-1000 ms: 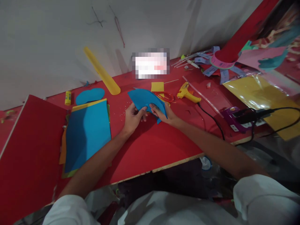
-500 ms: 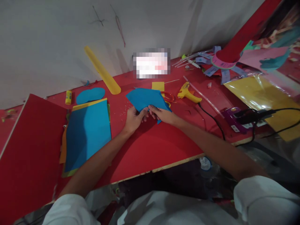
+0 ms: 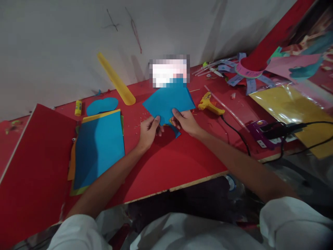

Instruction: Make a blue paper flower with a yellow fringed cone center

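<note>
A piece of blue paper is held up above the red table, its surface tilted toward me. My left hand pinches its lower left edge, thumb on top and fingers beneath. Closer to the lower right, my right hand grips the same sheet with the thumb pressed on its face. Below the sheet, between my hands, a narrow blue paper strip lies on the table. Something small and yellow shows by my right fingers, too covered to name.
Left of my hands lies a stack of blue sheets, with a glue stick and a blue cutout behind it. A yellow paper tube leans on the wall. At right are a yellow glue gun and a purple power strip.
The blue paper has opened out and tipped up, its top edge now reaching over the pixelated patch. My right hand has shifted slightly, its thumb moving right, away from my left thumb.
</note>
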The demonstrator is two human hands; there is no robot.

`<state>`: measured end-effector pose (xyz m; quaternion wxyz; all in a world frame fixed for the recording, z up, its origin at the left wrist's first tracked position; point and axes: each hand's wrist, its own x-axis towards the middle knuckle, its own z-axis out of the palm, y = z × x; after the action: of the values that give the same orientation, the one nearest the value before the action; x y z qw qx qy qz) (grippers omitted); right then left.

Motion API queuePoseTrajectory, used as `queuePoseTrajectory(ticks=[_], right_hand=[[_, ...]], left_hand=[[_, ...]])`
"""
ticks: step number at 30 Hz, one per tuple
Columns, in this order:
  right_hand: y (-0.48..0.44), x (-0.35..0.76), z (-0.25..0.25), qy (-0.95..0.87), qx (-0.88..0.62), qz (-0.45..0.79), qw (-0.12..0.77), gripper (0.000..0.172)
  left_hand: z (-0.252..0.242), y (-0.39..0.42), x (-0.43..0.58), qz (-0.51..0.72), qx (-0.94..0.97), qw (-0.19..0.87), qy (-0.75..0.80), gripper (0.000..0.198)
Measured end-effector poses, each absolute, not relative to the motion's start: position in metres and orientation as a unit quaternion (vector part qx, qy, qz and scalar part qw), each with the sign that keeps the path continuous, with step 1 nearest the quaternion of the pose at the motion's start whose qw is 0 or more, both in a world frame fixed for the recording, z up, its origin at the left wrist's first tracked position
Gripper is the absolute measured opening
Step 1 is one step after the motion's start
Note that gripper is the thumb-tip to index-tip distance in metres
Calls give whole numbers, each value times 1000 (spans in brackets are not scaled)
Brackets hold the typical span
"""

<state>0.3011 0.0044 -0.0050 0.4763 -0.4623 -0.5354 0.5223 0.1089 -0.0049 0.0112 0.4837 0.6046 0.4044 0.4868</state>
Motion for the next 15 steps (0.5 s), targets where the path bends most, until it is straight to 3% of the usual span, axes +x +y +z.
queuePoseTrajectory(ticks=[4,8,11,15], right_hand=[[6,304,-3,-618,-461,469,430,74],[12,320,3,-728,-534,175,393,42],[16,335,4,-752,-603,27,264,29],[19,341,-2,-771,-619,-4,150,33]], left_hand=[[11,-5,109,443,643,469,413,63],[4,1,105,508,589,436,452,64],[-1,5,102,554,552,435,446,59],[-1,5,103,555,555,437,439,57]])
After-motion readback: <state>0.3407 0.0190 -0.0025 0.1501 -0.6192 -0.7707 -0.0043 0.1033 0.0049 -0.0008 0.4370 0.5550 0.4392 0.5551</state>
